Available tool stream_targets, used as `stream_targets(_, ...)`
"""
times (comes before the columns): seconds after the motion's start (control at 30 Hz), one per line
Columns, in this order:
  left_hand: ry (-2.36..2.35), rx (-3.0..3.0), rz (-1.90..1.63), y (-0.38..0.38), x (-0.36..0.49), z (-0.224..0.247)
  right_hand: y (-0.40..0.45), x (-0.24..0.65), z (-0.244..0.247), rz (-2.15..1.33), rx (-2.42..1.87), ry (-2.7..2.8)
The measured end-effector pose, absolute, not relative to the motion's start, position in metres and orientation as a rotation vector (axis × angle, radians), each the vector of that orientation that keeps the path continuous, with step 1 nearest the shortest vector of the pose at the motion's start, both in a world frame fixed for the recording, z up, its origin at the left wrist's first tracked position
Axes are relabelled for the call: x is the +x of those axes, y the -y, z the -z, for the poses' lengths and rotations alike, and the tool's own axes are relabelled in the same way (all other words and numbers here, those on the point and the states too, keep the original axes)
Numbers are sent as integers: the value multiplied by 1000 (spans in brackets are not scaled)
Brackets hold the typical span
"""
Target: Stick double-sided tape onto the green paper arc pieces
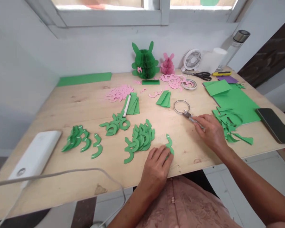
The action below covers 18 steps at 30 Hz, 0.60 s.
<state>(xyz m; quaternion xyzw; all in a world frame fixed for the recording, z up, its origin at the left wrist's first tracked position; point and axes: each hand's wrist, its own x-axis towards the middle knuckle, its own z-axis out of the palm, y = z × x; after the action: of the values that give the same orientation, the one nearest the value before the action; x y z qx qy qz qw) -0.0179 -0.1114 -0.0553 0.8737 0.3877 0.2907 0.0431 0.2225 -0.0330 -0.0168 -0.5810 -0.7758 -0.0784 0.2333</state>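
My left hand (158,164) lies on the near edge of the table, its fingertips on a wavy green paper piece (169,139). Closed around a metal tool (189,117), my right hand (210,130) holds its tip at the near rim of a thin tape ring (181,101). Just left of my left hand is a pile of green cut pieces (143,136). Further left lie more wavy green pieces (97,146) with pale strips on them.
Green scraps (228,122), green sheets (239,101) and a phone (276,125) are at the right. A white power bank (35,155) with a cable (85,170) lies left. Paper figures (145,65), a fan (192,60) and scissors (201,75) stand or lie at the back.
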Motion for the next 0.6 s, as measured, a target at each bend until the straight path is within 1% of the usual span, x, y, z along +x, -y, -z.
stream_targets(0.17, -1221, 2640, -899, 110, -15, 56, 1, 237, 19, 129, -1801, 2111)
stream_targets(0.6, -1217, 2651, -917, 109, -15, 55, -45, 223, 11, -123, -2027, 2253)
